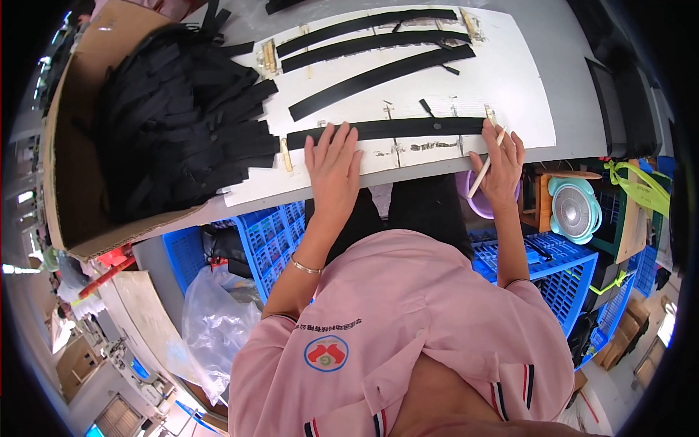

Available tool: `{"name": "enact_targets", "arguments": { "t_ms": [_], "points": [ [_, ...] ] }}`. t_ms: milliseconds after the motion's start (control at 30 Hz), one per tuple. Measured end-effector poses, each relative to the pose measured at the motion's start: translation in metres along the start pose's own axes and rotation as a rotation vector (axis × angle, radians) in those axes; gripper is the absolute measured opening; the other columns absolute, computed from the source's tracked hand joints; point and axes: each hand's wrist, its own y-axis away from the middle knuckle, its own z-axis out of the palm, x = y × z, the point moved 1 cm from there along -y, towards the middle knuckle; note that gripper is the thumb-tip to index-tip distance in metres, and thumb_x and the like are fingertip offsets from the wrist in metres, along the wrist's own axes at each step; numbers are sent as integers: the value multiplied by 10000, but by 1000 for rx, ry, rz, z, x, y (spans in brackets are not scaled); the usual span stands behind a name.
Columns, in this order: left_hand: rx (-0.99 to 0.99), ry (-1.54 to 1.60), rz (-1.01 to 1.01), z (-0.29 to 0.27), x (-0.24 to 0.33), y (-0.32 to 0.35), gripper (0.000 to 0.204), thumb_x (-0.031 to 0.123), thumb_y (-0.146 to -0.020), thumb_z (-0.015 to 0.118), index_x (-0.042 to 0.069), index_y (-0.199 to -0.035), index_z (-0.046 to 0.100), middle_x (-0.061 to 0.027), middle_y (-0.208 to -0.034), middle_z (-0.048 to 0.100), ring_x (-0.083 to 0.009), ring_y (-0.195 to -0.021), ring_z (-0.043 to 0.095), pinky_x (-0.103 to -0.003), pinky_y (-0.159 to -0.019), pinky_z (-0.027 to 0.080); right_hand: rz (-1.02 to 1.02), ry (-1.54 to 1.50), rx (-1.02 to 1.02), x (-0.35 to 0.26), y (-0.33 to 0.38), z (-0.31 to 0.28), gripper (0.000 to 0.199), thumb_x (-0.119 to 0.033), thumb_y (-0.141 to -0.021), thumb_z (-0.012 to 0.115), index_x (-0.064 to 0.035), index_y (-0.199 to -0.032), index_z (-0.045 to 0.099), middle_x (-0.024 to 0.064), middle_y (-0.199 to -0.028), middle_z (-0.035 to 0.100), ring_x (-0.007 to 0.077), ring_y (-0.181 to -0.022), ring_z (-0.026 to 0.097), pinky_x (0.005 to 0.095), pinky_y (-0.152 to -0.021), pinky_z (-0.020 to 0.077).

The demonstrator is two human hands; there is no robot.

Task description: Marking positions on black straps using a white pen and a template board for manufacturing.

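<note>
A long black fabric strip (378,130) lies across the near part of a white board (510,80), between two small tan guide pieces stuck to the board. My left hand (335,164) rests with its fingers stretched out on the left part of this strip. At the strip's right end is my right hand (501,164), fingertips touching it. A slim white pencil-like stick (486,162) is held in this hand, slanting down toward me. Farther back on the board lie several more black strips (382,81), one of them set at a slant.
A cardboard box (80,124) full of black strips (182,109) stands at the left, its contents spilling onto the board. Below the table are blue crates (273,240), a clear plastic bag (218,313), a lilac basin (477,197) and a small turquoise fan (575,210).
</note>
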Motion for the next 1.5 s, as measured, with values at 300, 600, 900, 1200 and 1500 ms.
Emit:
{"name": "enact_targets", "arguments": {
  "t_ms": [300, 600, 900, 1200, 1500],
  "points": [
    [-9, -142, -202, -33, -29, 36, 569, 240, -974, 668, 83, -1498, 509, -125, -1560, 488, -316, -1509, 364, -598, -1228, 54, 117, -134, 26, -4, -8, 9, 529, -130, -849, 762, -63, -1358, 631, 110, -1352, 661, 339, -1253, 567, 472, -1118, 380],
    [85, -107, -205, -20, -25, 55, 576, 335, -981, 642, 135, -1502, 498, -105, -1573, 445, -303, -1534, 298, -607, -1220, 119, 86, -140, 78, 15, 21, 20, 513, -38, -916, 690, -67, -1419, 591, 110, -1411, 625, 346, -1265, 538, 448, -1083, 403],
    [120, -180, -176, -20, -25, 54, 573, 356, -1015, 576, 103, -1515, 458, -110, -1580, 416, -311, -1537, 274, -596, -1235, 131, 41, -100, 118, 17, 13, 30, 427, -138, -1004, 614, -52, -1420, 572, 110, -1426, 616, 352, -1254, 541, 454, -1088, 395],
    [117, -172, -209, -17, -21, 55, 568, 352, -1005, 590, 108, -1505, 477, -88, -1584, 425, -290, -1531, 295, -576, -1236, 138, 122, -190, 115, -22, -5, 10, 425, -44, -994, 561, -46, -1418, 578, 148, -1397, 614, 367, -1217, 561, 450, -1074, 402],
    [104, -162, -259, -25, -26, 50, 552, 297, -965, 663, 123, -1475, 542, -87, -1537, 503, -297, -1481, 391, -574, -1218, 141, 381, -1079, -127, -151, -68, 17, 310, -178, -1060, 547, -13, -1298, 658, 92, -1037, 715, 126, -850, 635, 268, -796, 513]
  ]
}}
